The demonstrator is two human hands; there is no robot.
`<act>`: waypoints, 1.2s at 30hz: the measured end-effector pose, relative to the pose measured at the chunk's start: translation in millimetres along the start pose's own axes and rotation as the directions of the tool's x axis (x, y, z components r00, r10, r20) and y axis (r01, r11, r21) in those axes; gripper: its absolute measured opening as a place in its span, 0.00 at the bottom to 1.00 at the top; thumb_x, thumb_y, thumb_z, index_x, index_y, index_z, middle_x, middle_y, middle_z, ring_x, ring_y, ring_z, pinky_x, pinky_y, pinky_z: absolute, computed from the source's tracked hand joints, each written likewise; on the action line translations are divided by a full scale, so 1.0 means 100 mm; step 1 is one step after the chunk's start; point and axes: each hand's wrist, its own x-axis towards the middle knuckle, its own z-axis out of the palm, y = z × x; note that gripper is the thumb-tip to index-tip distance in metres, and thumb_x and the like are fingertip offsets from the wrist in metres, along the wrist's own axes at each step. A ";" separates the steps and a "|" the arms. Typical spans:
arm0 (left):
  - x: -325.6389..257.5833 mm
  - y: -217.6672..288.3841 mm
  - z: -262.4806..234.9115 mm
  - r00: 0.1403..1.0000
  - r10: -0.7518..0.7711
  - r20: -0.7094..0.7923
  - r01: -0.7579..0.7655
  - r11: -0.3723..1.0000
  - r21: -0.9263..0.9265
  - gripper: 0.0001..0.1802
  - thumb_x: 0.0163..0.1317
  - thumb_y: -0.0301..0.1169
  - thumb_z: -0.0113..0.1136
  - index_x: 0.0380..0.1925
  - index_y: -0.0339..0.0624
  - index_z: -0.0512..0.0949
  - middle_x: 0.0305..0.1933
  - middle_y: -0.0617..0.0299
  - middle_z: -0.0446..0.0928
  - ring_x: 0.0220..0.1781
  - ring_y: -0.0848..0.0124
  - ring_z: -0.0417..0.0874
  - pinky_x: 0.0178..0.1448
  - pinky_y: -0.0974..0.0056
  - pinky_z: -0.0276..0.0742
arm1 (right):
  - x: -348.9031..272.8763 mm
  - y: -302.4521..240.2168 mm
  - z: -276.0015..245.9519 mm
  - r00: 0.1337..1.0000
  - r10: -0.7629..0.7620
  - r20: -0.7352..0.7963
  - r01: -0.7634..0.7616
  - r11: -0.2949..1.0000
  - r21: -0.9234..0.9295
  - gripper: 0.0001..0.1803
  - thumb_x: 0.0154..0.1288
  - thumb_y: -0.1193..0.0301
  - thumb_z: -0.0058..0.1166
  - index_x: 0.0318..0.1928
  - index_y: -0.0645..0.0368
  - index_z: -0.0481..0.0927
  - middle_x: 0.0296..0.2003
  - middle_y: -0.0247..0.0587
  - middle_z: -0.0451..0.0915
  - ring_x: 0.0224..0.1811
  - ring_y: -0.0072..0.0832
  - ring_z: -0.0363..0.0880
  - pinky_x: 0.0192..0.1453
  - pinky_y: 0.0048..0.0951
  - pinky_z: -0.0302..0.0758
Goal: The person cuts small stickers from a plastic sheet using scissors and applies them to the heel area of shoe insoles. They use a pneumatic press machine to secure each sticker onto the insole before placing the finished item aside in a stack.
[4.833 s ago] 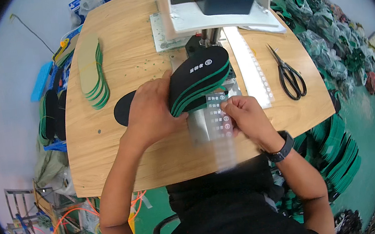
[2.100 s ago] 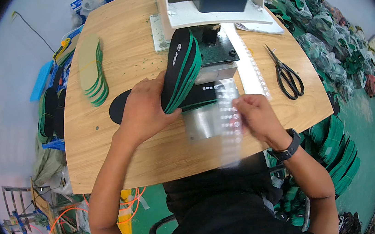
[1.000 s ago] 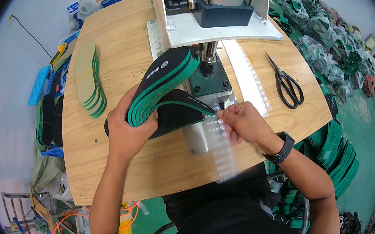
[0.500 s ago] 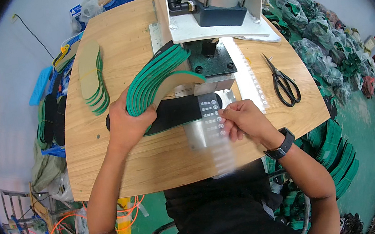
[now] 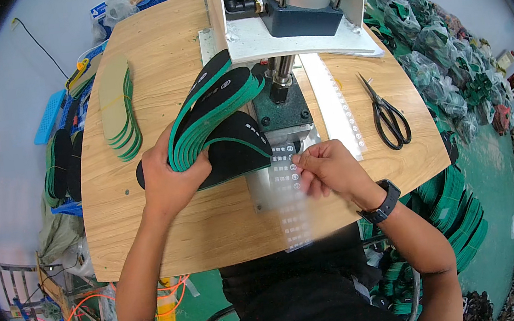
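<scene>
My left hand (image 5: 169, 182) grips a fanned stack of black insoles with green edges (image 5: 213, 105), lifted at the far end. One black insole (image 5: 234, 153) lies flat beneath the stack, its toe by the press base. My right hand (image 5: 327, 168) pinches a clear strip of small round labels (image 5: 287, 189) that runs from the insole toe toward the table's near edge. Just beyond both hands stands the grey press machine (image 5: 291, 11) with its dark base plate (image 5: 282, 107).
A second pile of insoles (image 5: 118, 110) lies at the table's left. Black scissors (image 5: 386, 117) and another clear label strip (image 5: 336, 104) lie to the right. Bags and stacks of green insoles (image 5: 439, 38) surround the round wooden table (image 5: 170, 234).
My left hand has fanned the insole stack upward and shifted it left, leaving one insole flat. My right hand stays at the label strip near the insole's toe.
</scene>
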 end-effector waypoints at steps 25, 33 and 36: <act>0.06 0.03 -0.10 0.994 -0.109 0.000 0.109 0.994 -0.029 0.23 0.46 0.28 0.62 0.46 0.36 0.77 0.32 0.61 0.81 0.33 0.77 0.76 0.44 0.71 0.73 | -0.02 0.05 0.01 0.997 -0.079 -0.006 0.080 0.996 0.029 0.15 0.67 0.67 0.53 0.24 0.62 0.75 0.19 0.40 0.80 0.13 0.20 0.75 0.14 0.18 0.65; 0.03 0.04 -0.05 0.998 -0.061 0.028 0.060 0.996 0.059 0.31 0.43 0.30 0.67 0.52 0.36 0.74 0.38 0.55 0.81 0.38 0.68 0.81 0.47 0.67 0.75 | 0.00 0.05 0.00 0.996 -0.085 0.001 0.085 0.996 -0.036 0.14 0.65 0.69 0.53 0.29 0.69 0.79 0.19 0.43 0.80 0.11 0.22 0.72 0.14 0.21 0.67; 0.03 0.02 -0.05 0.991 -0.006 0.135 -0.024 0.974 0.225 0.38 0.41 0.35 0.70 0.56 0.36 0.70 0.46 0.47 0.78 0.48 0.57 0.80 0.54 0.61 0.73 | 0.00 0.08 0.01 0.994 -0.108 -0.003 0.108 0.994 0.006 0.14 0.65 0.69 0.53 0.29 0.69 0.79 0.19 0.44 0.80 0.11 0.21 0.71 0.15 0.21 0.67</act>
